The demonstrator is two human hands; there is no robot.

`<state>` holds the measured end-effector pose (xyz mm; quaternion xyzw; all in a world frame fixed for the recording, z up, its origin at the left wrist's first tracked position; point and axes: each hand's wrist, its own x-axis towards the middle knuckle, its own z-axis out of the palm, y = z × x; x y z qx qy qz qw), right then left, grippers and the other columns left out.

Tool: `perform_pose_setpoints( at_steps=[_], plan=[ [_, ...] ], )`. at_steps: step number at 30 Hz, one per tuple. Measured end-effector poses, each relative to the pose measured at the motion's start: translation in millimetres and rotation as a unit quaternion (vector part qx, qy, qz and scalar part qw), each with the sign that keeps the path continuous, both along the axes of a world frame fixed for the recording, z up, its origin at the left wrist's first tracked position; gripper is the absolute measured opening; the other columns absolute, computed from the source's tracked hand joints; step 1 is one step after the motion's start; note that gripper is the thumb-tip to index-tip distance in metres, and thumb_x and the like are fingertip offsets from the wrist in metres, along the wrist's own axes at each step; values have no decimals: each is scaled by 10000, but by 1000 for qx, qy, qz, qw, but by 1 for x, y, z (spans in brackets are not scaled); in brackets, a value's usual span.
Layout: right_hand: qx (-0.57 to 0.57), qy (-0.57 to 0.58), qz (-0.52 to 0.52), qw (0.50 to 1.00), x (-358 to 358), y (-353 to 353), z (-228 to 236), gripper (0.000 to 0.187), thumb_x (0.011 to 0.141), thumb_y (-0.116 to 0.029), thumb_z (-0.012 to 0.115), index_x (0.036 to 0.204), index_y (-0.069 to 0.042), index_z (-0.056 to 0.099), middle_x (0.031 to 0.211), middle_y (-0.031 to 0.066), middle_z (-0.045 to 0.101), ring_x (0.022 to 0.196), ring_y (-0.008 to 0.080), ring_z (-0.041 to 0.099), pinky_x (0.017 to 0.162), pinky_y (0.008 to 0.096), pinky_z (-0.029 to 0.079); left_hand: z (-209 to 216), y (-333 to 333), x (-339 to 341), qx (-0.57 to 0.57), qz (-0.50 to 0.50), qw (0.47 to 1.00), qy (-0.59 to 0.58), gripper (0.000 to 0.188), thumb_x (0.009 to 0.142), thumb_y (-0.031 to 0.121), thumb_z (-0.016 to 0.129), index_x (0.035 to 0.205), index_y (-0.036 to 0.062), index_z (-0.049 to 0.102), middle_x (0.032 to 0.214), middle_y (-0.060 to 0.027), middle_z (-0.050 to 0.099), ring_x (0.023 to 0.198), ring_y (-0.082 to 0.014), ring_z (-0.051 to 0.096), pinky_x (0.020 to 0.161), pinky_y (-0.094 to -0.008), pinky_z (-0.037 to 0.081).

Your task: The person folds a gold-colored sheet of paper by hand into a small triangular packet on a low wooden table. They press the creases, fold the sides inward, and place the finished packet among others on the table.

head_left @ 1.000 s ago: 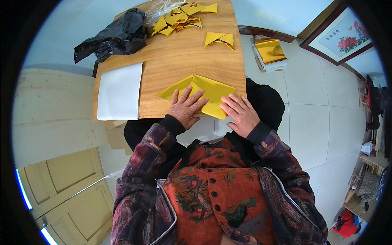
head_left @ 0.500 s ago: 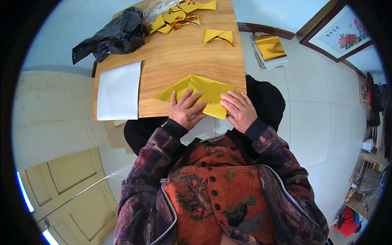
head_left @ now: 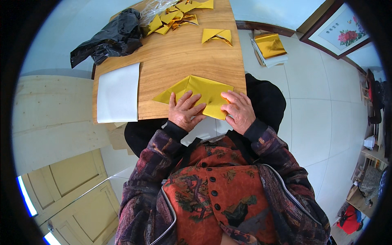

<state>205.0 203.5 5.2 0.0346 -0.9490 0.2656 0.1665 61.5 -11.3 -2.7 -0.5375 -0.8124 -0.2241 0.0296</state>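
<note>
A folded sheet of gold foil paper (head_left: 210,87) lies at the table's near edge, its left end drawn to a point and a crease running down from its top corner. Over its lower middle, my left hand (head_left: 184,112) rests with fingers spread, pressing it flat. At the paper's right edge, my right hand (head_left: 240,111) has its fingers bent over the border, with the thumb lower down and apart from the index finger. Its fingertips touch the paper; the underside of that edge is hidden.
Left on the wooden table (head_left: 163,67) lies a white sheet stack (head_left: 118,93). A black plastic bag (head_left: 108,36) and a pile of folded gold pieces (head_left: 173,18) are farther back, with one gold piece (head_left: 217,36) apart. Gold sheets (head_left: 270,45) top a stack beyond the table's right side.
My right index finger is bent more, and its gap from the thumb has widened. The left hand and the gold paper hold nearly the same place; the view has shifted slightly.
</note>
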Motion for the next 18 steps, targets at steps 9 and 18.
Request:
perform_pose_setpoints(
  at_steps=[9, 18],
  plan=[
    [-27, 16, 3, 999, 0, 1, 0, 185, 764, -75, 696, 901, -130, 583, 1312, 77, 551, 1292, 303, 468, 1058, 476, 335, 2, 3, 3, -17, 12, 1000, 5, 438, 711, 369, 791, 1091, 235, 619, 1314, 15, 545, 1319, -257, 432, 1085, -640, 180],
    [-40, 8, -5, 999, 0, 0, 3, 165, 774, -86, 700, 899, -121, 597, 1293, 82, 573, 1288, 302, 479, 1058, 472, 334, -8, 7, 11, 52, 27, 998, 14, 242, 725, 268, 785, 902, 187, 642, 1237, -1, 578, 1286, -300, 463, 1070, -641, 222]
  ],
)
